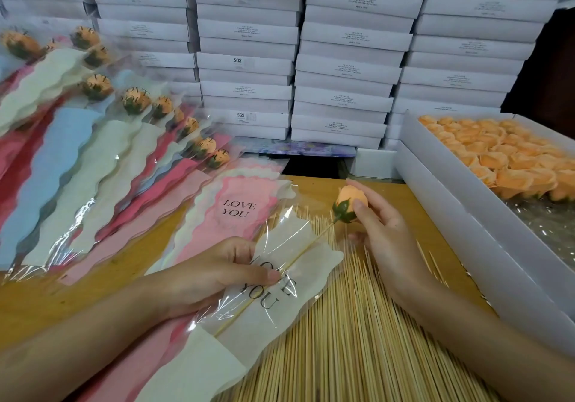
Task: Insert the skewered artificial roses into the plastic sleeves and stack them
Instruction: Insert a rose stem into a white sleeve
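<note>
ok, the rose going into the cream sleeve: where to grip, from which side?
Pinch the bud above the green calyx, coming from the right, away from the sleeve mouth. The skewer is thin and already partly inside the sleeve, which the left hand holds; the bud is the only bulky free part. The right hand grips there.

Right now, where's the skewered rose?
Head view, right of centre: right hand holds the skewered rose over the loose skewers, stick in the cream sleeve.

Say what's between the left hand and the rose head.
Head view: the skewer, partly inside the cream sleeve, spans from left hand to rose head.
</note>
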A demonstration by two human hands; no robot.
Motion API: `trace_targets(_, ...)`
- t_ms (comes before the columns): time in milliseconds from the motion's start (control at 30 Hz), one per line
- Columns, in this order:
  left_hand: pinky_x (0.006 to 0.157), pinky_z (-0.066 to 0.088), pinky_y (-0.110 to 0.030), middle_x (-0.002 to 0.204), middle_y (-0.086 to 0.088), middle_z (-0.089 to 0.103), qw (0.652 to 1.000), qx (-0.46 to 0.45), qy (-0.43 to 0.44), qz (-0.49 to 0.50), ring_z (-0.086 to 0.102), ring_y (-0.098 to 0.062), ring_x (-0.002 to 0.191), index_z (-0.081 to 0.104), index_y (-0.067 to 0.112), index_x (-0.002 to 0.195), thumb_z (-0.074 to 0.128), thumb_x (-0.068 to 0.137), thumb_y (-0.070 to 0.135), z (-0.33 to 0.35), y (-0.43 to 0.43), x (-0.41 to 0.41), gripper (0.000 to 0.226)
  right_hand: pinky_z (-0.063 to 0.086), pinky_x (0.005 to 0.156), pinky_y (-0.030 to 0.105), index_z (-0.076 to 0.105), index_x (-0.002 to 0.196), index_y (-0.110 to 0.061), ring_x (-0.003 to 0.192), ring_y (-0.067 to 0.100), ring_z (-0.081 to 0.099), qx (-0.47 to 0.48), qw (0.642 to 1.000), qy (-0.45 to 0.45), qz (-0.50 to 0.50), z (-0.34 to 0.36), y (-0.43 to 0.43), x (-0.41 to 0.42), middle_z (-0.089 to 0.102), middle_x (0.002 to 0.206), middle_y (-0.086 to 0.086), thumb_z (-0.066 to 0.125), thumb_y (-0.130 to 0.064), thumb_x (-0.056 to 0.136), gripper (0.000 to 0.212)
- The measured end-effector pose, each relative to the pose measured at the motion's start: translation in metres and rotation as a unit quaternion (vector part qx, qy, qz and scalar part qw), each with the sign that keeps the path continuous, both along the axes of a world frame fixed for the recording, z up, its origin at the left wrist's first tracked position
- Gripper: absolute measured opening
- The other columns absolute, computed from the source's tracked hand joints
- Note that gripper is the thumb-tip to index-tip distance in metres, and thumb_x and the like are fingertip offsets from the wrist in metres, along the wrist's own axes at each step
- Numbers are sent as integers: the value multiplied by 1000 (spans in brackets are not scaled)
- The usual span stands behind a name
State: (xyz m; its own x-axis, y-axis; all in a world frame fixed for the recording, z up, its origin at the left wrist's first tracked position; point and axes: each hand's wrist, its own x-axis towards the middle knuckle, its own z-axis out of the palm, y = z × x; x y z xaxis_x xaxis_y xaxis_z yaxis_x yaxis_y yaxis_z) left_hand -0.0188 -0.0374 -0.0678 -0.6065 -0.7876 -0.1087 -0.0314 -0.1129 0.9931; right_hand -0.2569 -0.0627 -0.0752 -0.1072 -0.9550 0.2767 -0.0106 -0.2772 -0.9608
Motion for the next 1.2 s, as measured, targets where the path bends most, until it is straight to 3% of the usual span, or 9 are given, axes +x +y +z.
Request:
trace_targets(233, 66, 54, -24, 81, -9, 72, 1000, 0, 9, 9, 67, -16, 68, 76, 6, 85, 67, 80, 9, -1, -1, 1, 11, 57, 77, 23, 58, 116, -26, 90, 6, 69, -16, 999, 40, 22, 2, 4, 3, 68, 111, -7, 58, -20, 95, 22)
trace_targets(367, 65, 52, -22, 75, -2, 70, 1000, -21, 5, 5, 65, -13, 66, 76, 11, 79, 65, 81, 8, 0, 0, -1, 12, 57, 82, 28, 62, 107, -18, 91, 10, 70, -21, 998, 39, 40, 3, 5, 5, 72, 103, 0, 59, -17, 93, 14)
trace_targets(500, 69, 55, -27, 86, -12, 72, 1000, -16, 11, 18, 68, -20, 73, 76, 5, 89, 68, 79, 8, -2, -1, 0, 13, 53, 72, 19, 66, 102, -18, 80, 2, 66, -35, 997, 42, 60, 4, 7, 6, 71, 91, -11, 54, -19, 96, 13)
trace_targets(600, 73, 54, -30, 94, -16, 70, 999, -29, 1, 29, 66, -26, 82, 74, 4, 95, 76, 72, 17, -4, -2, 1, 26, 53, 75, 20, 68, 102, -19, 83, 5, 65, -57, 994, 56, 80, 7, 10, 7, 71, 92, -11, 49, -39, 92, 29)
trace_targets(800, 75, 54, -34, 89, -11, 72, 998, -46, -1, 36, 67, -26, 83, 75, 13, 86, 78, 76, 17, -2, -1, 1, 11, 51, 80, 16, 65, 106, -20, 92, 2, 67, -71, 982, 110, 135, 10, 18, 11, 71, 99, -12, 54, -50, 88, 37)
trace_targets(867, 75, 40, -41, 81, -16, 58, 996, -54, -28, 71, 51, -33, 77, 61, -5, 82, 90, 62, 33, -4, -4, 3, 52, 53, 84, 22, 64, 106, -20, 95, 6, 68, -72, 978, 126, 147, 9, 20, 12, 71, 103, -8, 63, -45, 80, 36)
trace_targets(933, 80, 37, -49, 94, -21, 57, 997, -34, -21, 60, 49, -36, 85, 55, -16, 95, 91, 60, 35, -5, -4, 3, 71, 55, 86, 28, 62, 103, -22, 97, 10, 68, -78, 975, 141, 152, 9, 21, 12, 70, 104, -6, 69, -43, 76, 36)
trace_targets(1033, 85, 54, -39, 105, -20, 69, 1000, -27, -5, 6, 67, -30, 91, 70, 4, 105, 80, 76, 20, -6, -6, 5, 35, 56, 84, 28, 61, 97, -21, 95, 11, 68, -79, 973, 150, 153, 7, 20, 11, 70, 101, -6, 76, -36, 75, 30)
trace_targets(1200, 74, 52, -25, 93, -5, 71, 998, -49, -29, 23, 67, -14, 80, 75, 20, 98, 76, 75, 34, -2, -3, 1, 27, 53, 77, 22, 62, 85, -15, 93, 8, 69, -71, 974, 147, 155, 2, 14, 10, 70, 97, -8, 76, -15, 82, 15)
